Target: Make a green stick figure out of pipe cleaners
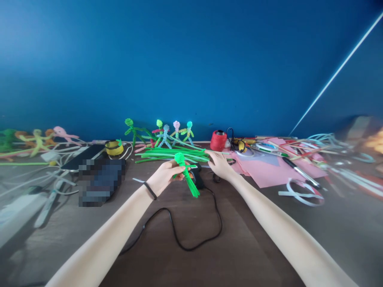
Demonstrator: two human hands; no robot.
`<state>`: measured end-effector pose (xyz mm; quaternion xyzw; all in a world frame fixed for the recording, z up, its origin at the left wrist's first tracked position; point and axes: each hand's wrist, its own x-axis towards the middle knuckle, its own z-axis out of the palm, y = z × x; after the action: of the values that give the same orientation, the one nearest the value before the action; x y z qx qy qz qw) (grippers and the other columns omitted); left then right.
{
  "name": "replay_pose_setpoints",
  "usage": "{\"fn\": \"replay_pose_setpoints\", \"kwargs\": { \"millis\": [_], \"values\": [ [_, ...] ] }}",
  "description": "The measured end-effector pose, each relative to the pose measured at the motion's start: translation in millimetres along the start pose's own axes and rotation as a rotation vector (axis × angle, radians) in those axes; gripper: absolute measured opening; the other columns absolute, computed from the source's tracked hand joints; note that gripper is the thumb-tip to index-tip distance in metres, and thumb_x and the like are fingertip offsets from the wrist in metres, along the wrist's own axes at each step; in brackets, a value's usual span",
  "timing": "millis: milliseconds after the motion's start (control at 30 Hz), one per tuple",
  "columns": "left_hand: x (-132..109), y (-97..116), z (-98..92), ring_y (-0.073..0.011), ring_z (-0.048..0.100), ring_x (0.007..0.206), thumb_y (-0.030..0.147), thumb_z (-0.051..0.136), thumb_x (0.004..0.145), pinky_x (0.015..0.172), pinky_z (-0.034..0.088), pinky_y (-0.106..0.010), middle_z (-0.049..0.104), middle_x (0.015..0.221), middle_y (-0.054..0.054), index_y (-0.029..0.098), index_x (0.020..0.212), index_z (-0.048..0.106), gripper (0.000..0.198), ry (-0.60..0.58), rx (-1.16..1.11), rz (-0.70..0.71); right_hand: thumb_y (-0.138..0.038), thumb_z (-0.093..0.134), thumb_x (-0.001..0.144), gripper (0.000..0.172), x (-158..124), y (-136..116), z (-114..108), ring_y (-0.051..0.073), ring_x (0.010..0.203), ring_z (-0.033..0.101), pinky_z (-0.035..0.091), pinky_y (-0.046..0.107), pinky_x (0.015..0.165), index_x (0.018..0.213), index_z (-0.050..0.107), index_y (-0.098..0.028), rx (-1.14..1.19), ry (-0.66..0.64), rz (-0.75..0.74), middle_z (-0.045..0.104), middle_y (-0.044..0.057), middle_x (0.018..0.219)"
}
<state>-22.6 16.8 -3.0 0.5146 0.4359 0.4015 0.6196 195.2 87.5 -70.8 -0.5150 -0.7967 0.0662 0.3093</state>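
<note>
My left hand is closed on a green pipe-cleaner figure. Its round wound head points up, a short arm sticks out to the right, and a bundle of loose stems hangs below. Behind it, a pile of green pipe cleaners lies across the table. My right hand reaches to the right end of this pile, fingers stretched and slightly apart, the fingertips at the stem ends. A black corded tool, partly hidden by the figure, lies between my hands.
Finished pipe-cleaner figures lean against the blue wall, with more at far left. Phones, cables and yellow tape lie left. Red thread, pink paper and a pen lie right. A black cord loops in front.
</note>
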Motion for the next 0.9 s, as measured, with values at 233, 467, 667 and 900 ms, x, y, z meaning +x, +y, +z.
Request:
{"fn": "replay_pose_setpoints", "kwargs": {
  "millis": [233,467,667,900],
  "values": [
    [0.6,-1.6,0.3,-0.0065,0.049,0.055,0.021,0.063,0.064,0.055,0.040,-0.021,0.062,0.073,-0.003,0.013,0.077,0.057,0.016,-0.003,-0.007,-0.005,-0.005,0.031,0.068,0.052,2.7,6.3,3.0,0.020,0.118,0.036,0.030,0.040,0.099,0.117,0.049,-0.015,-0.002,-0.134,-0.061,0.045,0.007,0.127],
    [0.4,-0.8,1.5,-0.0053,0.049,0.054,0.019,0.062,0.065,0.055,0.040,-0.020,0.062,0.072,-0.002,0.013,0.075,0.057,0.013,0.006,-0.020,-0.012,-0.005,0.030,0.070,0.055,2.5,8.6,6.0,0.022,0.123,0.029,0.026,0.046,0.099,0.119,0.048,-0.022,-0.039,-0.166,-0.089,0.042,0.001,0.130],
    [-0.2,0.3,2.2,-0.0049,0.049,0.054,0.017,0.061,0.067,0.054,0.040,-0.019,0.062,0.074,-0.002,0.013,0.077,0.057,0.012,0.001,-0.018,-0.013,-0.009,0.031,0.071,0.048,1.6,6.2,4.6,0.023,0.123,0.028,0.024,0.046,0.099,0.114,0.051,-0.017,-0.073,-0.165,0.001,0.042,0.004,0.130],
    [-0.4,0.2,2.4,-0.0056,0.049,0.054,0.018,0.061,0.066,0.054,0.040,-0.019,0.062,0.074,-0.003,0.013,0.077,0.058,0.013,0.012,-0.017,-0.016,-0.011,0.037,0.067,0.039,0.1,3.2,0.6,0.025,0.112,0.038,0.027,0.047,0.092,0.102,0.054,-0.019,-0.055,-0.084,0.029,0.054,0.008,0.114]
  ]
}}
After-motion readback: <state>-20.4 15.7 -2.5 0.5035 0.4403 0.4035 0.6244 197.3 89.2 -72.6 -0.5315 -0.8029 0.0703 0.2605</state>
